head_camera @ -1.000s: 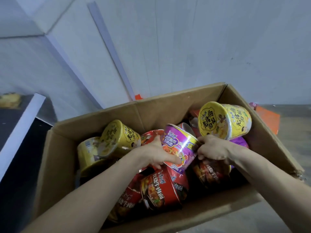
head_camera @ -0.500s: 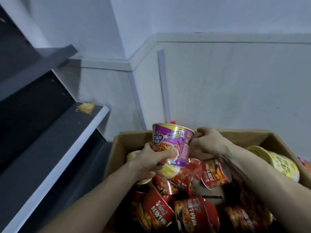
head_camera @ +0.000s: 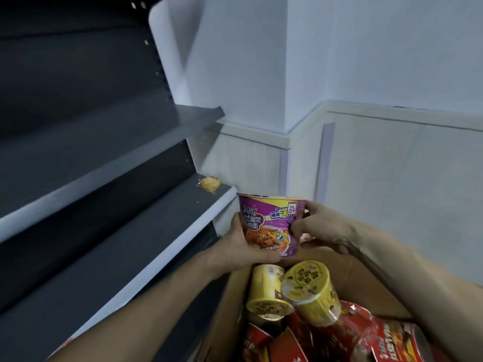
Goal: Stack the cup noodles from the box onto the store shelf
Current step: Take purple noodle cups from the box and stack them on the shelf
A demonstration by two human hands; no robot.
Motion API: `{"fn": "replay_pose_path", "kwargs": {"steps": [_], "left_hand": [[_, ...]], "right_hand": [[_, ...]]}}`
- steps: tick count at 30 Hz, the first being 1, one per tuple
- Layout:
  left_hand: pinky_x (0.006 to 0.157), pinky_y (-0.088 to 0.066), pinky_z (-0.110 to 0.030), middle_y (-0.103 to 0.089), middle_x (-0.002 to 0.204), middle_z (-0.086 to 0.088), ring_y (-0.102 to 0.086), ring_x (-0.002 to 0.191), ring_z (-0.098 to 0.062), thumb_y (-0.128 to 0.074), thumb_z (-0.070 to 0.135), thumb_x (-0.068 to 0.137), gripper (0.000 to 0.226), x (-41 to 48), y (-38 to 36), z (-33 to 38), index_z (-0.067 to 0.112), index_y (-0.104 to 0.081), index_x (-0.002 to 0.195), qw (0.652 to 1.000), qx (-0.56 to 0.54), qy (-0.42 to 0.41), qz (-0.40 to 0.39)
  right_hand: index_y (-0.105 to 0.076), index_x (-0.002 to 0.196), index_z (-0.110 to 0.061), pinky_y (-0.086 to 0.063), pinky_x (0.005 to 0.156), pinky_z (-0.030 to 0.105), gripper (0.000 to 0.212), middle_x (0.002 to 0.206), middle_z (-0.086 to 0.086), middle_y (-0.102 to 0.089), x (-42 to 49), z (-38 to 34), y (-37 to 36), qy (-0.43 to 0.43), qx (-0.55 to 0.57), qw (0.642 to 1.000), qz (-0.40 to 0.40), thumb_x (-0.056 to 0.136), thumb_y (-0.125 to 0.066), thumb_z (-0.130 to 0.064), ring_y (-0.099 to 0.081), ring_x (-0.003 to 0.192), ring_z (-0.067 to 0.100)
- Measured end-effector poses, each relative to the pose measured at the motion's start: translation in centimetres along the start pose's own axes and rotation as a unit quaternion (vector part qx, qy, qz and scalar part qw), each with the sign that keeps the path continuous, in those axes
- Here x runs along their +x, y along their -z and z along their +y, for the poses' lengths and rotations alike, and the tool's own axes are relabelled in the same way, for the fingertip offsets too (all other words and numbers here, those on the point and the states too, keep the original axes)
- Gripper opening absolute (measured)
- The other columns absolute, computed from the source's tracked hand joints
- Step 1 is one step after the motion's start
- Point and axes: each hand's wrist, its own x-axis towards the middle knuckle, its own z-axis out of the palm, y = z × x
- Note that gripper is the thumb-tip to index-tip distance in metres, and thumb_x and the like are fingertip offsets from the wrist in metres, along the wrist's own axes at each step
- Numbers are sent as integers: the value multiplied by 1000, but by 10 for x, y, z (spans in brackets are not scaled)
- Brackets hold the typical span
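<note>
Nearest, a heap of glossy red cup noodles [head_camera: 386, 340] lies tumbled in the brown cardboard box [head_camera: 224, 325], their film wrap catching the light. On top of them rest two yellow cups [head_camera: 311, 291], tapered tubs lying on their sides with round printed lids facing up and outward. Just above the box, both hands grip one purple cup noodle [head_camera: 271, 223], upright and clear of the rest: the left hand [head_camera: 243, 246] curls under its base and left side, and the right hand [head_camera: 321, 228] pinches its right wall below the rim. To the left runs the lower shelf [head_camera: 130, 244], a flat dark matt board with a pale front edge; a small crumpled orange-yellow scrap [head_camera: 210, 184] sits at its far end. Above it is a second dark shelf [head_camera: 104, 152], and beyond, a smooth pale wall [head_camera: 392, 61] with panelled trim.
</note>
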Motion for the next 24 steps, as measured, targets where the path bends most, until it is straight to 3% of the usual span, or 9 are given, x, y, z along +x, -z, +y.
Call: {"fn": "replay_pose_path", "kwargs": {"steps": [2,4,7,11,14,24], "left_hand": [[94,-53,-31,-60,128,3,-63,113,-9,-93,26,57,109,-9,17,3,22,-25,142,1000,10,-16,4],[84,-53,-17,-61,123,7,-63,106,0,-89,14,67,92,-24,35,9,26,-31,137,1000,3,-12,27],[72,-50,-8,-62,105,15,-63,86,14,-89,11,65,74,-44,63,11,36,-39,114,996,-3,-2,91],[94,-53,-28,-62,115,13,-62,104,0,-93,35,43,112,-72,104,1,24,-30,134,986,12,32,164],[93,-52,-24,-61,113,17,-60,103,3,-93,26,55,100,-101,136,0,29,-28,131,977,25,31,208],[101,-49,-35,-56,121,18,-55,113,-5,-86,56,38,115,-193,239,-9,37,-26,134,936,108,40,333]], "right_hand": [[-48,120,-17,-53,59,29,53,100,5,-63,1,-15,-8,20,13,999,-46,76,-58,12,-64,83,18],[-45,123,-22,-58,70,36,60,107,6,-62,4,-29,-19,50,-2,995,-86,76,-62,11,-65,92,22],[-40,127,-24,-54,84,44,70,113,6,-58,9,-52,-46,95,-41,987,-121,73,-65,13,-64,99,25],[-37,133,-21,-56,86,43,83,111,3,-59,12,-80,-94,141,-79,976,-144,61,-71,4,-63,103,23],[-39,130,-21,-55,88,42,76,106,1,-62,12,-103,-129,167,-91,968,-164,68,-70,9,-63,101,19],[-39,131,-22,-51,95,46,76,111,1,-63,-6,-177,-253,204,-104,949,-218,71,-70,13,-61,105,17]]}}
